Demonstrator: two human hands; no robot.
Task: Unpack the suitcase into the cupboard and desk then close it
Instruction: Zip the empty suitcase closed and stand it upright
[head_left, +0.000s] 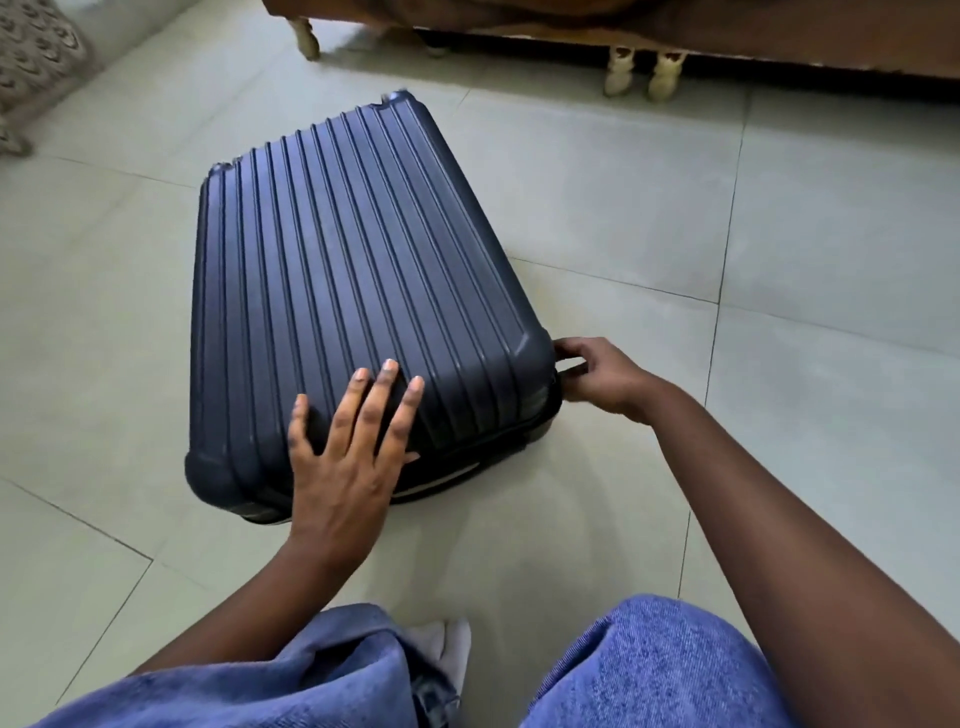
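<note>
A dark blue ribbed hard-shell suitcase (353, 291) lies flat on the tiled floor with its lid down. My left hand (353, 447) rests flat on the lid near its front edge, fingers spread and straight. At the suitcase's near right corner, my right hand (597, 376) pinches a small dark pull, apparently the zipper tab, between thumb and fingers. The zipper seam runs along the front side, partly hidden under my left hand.
Wooden furniture (727, 36) on pale carved legs (644, 73) stands along the back. A patterned cushion or seat (36, 62) sits at the far left. Light floor tiles (779, 234) surround the suitcase. My knees in blue jeans (649, 670) fill the bottom edge.
</note>
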